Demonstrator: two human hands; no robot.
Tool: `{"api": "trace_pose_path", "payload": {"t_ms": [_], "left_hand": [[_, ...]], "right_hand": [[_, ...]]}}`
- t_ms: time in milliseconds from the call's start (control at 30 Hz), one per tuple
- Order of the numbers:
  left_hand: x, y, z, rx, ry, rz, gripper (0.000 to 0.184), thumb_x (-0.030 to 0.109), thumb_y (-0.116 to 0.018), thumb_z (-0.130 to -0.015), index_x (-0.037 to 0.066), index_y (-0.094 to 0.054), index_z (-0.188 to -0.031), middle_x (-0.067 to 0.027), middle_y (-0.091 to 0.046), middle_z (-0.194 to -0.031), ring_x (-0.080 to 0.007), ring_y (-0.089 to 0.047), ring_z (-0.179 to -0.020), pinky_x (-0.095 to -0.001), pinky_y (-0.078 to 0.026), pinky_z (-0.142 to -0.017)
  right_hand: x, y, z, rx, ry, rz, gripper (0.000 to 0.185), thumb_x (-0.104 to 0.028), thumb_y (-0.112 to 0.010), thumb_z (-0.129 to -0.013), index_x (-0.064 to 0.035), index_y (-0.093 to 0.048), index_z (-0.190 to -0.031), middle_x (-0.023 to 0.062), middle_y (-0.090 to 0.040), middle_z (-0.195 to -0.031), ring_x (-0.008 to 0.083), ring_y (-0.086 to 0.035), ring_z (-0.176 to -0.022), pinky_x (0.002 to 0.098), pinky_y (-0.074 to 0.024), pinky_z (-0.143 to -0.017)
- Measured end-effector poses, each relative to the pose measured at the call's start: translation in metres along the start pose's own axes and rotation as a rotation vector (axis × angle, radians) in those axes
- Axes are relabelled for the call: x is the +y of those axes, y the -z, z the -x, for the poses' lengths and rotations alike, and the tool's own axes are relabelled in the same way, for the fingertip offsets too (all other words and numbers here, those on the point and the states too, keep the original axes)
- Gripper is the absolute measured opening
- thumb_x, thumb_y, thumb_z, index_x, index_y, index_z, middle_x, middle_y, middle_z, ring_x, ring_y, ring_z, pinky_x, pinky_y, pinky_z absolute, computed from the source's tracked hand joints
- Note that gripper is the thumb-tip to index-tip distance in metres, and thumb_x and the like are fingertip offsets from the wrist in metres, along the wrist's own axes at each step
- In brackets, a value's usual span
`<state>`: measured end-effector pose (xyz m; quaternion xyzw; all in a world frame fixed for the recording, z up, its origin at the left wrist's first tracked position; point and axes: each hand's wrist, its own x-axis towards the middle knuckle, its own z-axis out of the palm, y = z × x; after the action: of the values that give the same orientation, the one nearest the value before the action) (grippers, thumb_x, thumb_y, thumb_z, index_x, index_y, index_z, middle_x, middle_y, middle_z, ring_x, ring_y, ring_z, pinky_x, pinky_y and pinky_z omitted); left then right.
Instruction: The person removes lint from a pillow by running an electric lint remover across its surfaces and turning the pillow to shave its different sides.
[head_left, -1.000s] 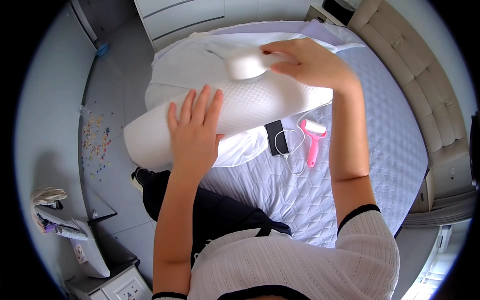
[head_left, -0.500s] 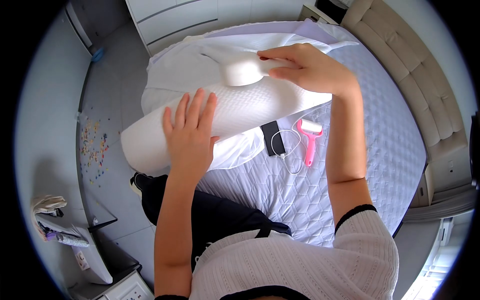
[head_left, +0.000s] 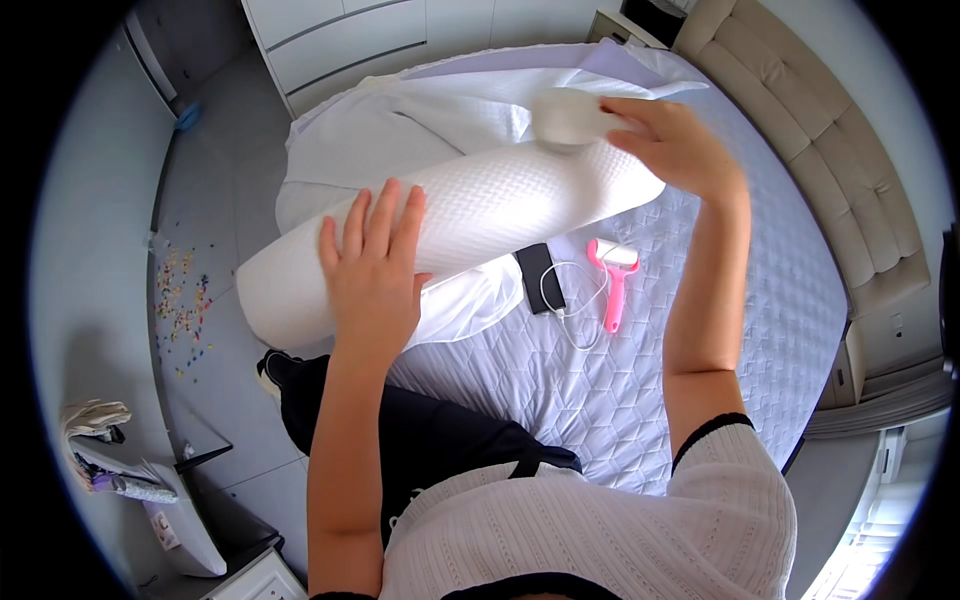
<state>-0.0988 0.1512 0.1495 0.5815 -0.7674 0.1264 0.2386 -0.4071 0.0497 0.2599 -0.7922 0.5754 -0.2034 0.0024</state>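
Note:
A white pillow (head_left: 480, 213) with a woven-textured cover lies slantwise across my lap and the bed. My left hand (head_left: 374, 265) rests flat on its left part, fingers stretched and slightly spread. Over the pillow's right end, my right hand (head_left: 680, 148) grips the handle of a white fabric shaver (head_left: 570, 117). Its wide rounded head is blurred by motion, and I cannot tell whether it touches the cover. The palm side of my right hand is hidden.
A black power bank (head_left: 540, 278) with a white cable (head_left: 585, 343) and a pink lint roller (head_left: 614, 285) lie on the quilted bed (head_left: 740, 330). Behind the pillow is rumpled white bedding (head_left: 340, 150). Small colourful pieces (head_left: 182, 300) are scattered on the floor at left.
My right hand has moved the fabric shaver to the right and slightly away from me, toward the pillow's right end. My left hand stays flat on the pillow.

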Motion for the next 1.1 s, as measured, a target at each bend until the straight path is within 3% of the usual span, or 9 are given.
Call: {"api": "trace_pose_path", "payload": {"t_ms": [67, 167, 333, 400, 567, 633, 767, 933, 1100], "left_hand": [[0.000, 0.001, 0.001, -0.009, 0.008, -0.007, 0.088, 0.013, -0.084, -0.069, 0.017, -0.044, -0.147, -0.0061, -0.043, -0.150, -0.0296, -0.040, -0.139, -0.0560, -0.026, -0.113], [-0.002, 0.001, 0.001, -0.016, 0.016, -0.006, 0.088, 0.013, -0.084, -0.069, 0.017, -0.043, -0.147, -0.0058, -0.042, -0.151, -0.0291, -0.039, -0.140, -0.0557, -0.025, -0.114], [-0.003, 0.001, -0.002, -0.019, 0.012, 0.006, 0.089, 0.014, -0.085, -0.068, 0.017, -0.043, -0.147, -0.0057, -0.042, -0.152, -0.0292, -0.039, -0.140, -0.0550, -0.025, -0.114], [-0.004, -0.001, -0.002, -0.014, 0.013, 0.009, 0.089, 0.014, -0.085, -0.068, 0.017, -0.044, -0.147, -0.0057, -0.042, -0.152, -0.0293, -0.039, -0.140, -0.0552, -0.025, -0.114], [-0.005, 0.000, -0.005, -0.026, 0.019, 0.005, 0.089, 0.014, -0.085, -0.068, 0.017, -0.044, -0.147, -0.0050, -0.041, -0.153, -0.0296, -0.038, -0.140, -0.0550, -0.024, -0.115], [-0.007, -0.002, -0.005, -0.025, 0.016, -0.001, 0.089, 0.013, -0.085, -0.068, 0.017, -0.044, -0.147, -0.0043, -0.041, -0.153, -0.0296, -0.038, -0.140, -0.0541, -0.024, -0.115], [-0.008, -0.001, -0.005, -0.035, 0.019, -0.013, 0.090, 0.013, -0.084, -0.068, 0.017, -0.043, -0.148, -0.0038, -0.040, -0.154, -0.0298, -0.036, -0.141, -0.0535, -0.024, -0.116], [-0.005, 0.001, -0.005, -0.063, 0.022, -0.017, 0.090, 0.011, -0.083, -0.069, 0.016, -0.041, -0.149, -0.0055, -0.040, -0.154, -0.0303, -0.036, -0.141, -0.0537, -0.023, -0.117], [-0.004, 0.003, -0.003, -0.056, 0.020, -0.009, 0.090, 0.011, -0.083, -0.069, 0.015, -0.041, -0.149, -0.0065, -0.040, -0.154, -0.0309, -0.036, -0.141, -0.0540, -0.023, -0.117]], "right_hand": [[-0.012, -0.001, -0.003, -0.145, 0.232, -0.217, 0.041, -0.023, -0.065, -0.089, -0.0046, -0.065, -0.126, 0.0134, -0.070, -0.119, 0.0324, -0.065, -0.107, 0.0374, -0.0507, -0.091], [-0.020, -0.004, 0.000, -0.159, 0.305, -0.301, 0.045, -0.022, -0.067, -0.088, -0.0012, -0.063, -0.127, 0.0151, -0.070, -0.118, 0.0319, -0.066, -0.107, 0.0372, -0.0504, -0.091], [0.008, -0.009, 0.007, 0.015, 0.193, -0.174, 0.043, -0.019, -0.068, -0.085, -0.0054, -0.065, -0.125, 0.0170, -0.071, -0.112, 0.0350, -0.068, -0.098, 0.0403, -0.0531, -0.085], [0.005, -0.005, 0.017, 0.108, -0.047, 0.036, 0.041, -0.017, -0.070, -0.083, -0.0079, -0.066, -0.123, 0.0170, -0.071, -0.108, 0.0363, -0.068, -0.092, 0.0431, -0.0543, -0.080], [-0.027, -0.016, 0.031, 0.131, 0.005, 0.034, 0.044, -0.013, -0.072, -0.084, -0.0034, -0.064, -0.126, 0.0164, -0.071, -0.110, 0.0365, -0.067, -0.092, 0.0408, -0.0530, -0.083], [-0.043, -0.029, 0.036, 0.151, 0.221, -0.124, 0.046, -0.011, -0.072, -0.083, -0.0046, -0.063, -0.128, 0.0152, -0.071, -0.108, 0.0352, -0.068, -0.090, 0.0401, -0.0537, -0.080], [-0.075, -0.042, 0.057, 0.196, 0.251, -0.142, 0.047, -0.010, -0.074, -0.082, -0.0050, -0.062, -0.128, 0.0138, -0.070, -0.096, 0.0294, -0.069, -0.069, 0.0370, -0.0550, -0.065], [-0.035, -0.039, 0.052, 0.310, 0.181, -0.030, 0.044, -0.019, -0.073, -0.083, -0.0126, -0.064, -0.125, 0.0124, -0.068, -0.087, 0.0309, -0.069, -0.075, 0.0410, -0.0561, -0.066], [0.031, -0.013, 0.043, 0.246, -0.183, 0.173, 0.037, -0.024, -0.067, -0.087, -0.0149, -0.065, -0.123, 0.0154, -0.072, -0.102, 0.0358, -0.068, -0.092, 0.0473, -0.0552, -0.076]]}}
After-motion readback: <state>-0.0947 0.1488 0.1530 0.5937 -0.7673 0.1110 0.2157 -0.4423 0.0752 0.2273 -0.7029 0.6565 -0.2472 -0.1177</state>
